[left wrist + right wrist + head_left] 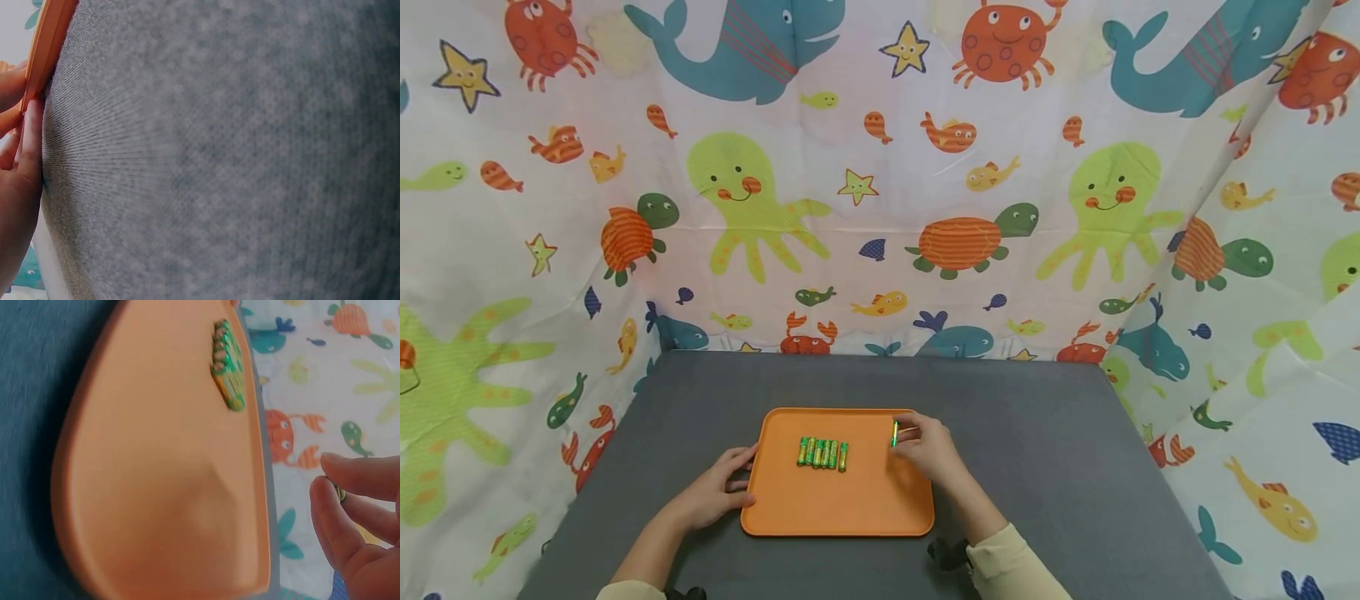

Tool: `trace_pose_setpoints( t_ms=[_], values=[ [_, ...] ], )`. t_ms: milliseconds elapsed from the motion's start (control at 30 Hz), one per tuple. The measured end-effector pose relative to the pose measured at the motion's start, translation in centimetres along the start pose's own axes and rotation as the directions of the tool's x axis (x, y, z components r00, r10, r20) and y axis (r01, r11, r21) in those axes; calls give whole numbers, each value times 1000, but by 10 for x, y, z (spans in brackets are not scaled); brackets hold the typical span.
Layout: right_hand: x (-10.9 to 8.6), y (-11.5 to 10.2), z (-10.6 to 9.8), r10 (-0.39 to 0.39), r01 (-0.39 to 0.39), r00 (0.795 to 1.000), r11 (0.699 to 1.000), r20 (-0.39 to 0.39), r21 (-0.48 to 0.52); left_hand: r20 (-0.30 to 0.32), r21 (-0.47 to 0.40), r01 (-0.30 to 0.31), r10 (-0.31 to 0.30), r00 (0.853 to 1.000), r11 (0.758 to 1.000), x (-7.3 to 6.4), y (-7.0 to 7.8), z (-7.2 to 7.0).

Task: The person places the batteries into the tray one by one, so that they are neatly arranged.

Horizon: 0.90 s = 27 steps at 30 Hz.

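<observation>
An orange tray (838, 512) lies on the grey table. On it several green-and-gold batteries (822, 453) stand side by side in a short row, left of the tray's middle. My right hand (925, 448) pinches one more battery (894, 434) between thumb and fingers, above the tray's right part. In the right wrist view only the end of that battery (339, 491) peeks out between the fingers. My left hand (715, 492) touches the tray's left rim, its thumb and fingers spread along the edge. The left wrist view shows those fingers (30, 134) against the tray's side.
Grey cloth (1022, 467) covers the table around the tray. Behind and at both sides hangs a white curtain (910, 308) printed with sea animals. A dark object (947, 553) is at the right wrist, by the cream sleeve (1011, 567).
</observation>
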State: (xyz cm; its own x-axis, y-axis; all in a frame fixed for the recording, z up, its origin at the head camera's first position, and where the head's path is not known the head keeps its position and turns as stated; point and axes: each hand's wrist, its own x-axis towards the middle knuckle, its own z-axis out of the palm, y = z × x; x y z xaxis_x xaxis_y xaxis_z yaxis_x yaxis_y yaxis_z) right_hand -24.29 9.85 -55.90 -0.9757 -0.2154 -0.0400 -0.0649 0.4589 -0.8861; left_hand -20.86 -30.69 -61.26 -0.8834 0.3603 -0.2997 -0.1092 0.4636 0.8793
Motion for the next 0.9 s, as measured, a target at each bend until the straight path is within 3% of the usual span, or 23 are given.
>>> trace_pose_setpoints(
  t_ms=[400, 600, 900],
  values=[
    [13, 1, 41, -3, 6, 997, 999, 83, -38, -18, 17, 9, -9, 1000, 1000, 0, 1, 1],
    [18, 1, 63, 34, -27, 992, 997, 118, -66, -17, 29, -3, 4, 1000, 1000, -1, 2, 2],
    [20, -3, 79, 43, -33, 994, 994, 100, -100, -10, 21, -6, 6, 1000, 1000, -1, 1, 1]
  ],
)
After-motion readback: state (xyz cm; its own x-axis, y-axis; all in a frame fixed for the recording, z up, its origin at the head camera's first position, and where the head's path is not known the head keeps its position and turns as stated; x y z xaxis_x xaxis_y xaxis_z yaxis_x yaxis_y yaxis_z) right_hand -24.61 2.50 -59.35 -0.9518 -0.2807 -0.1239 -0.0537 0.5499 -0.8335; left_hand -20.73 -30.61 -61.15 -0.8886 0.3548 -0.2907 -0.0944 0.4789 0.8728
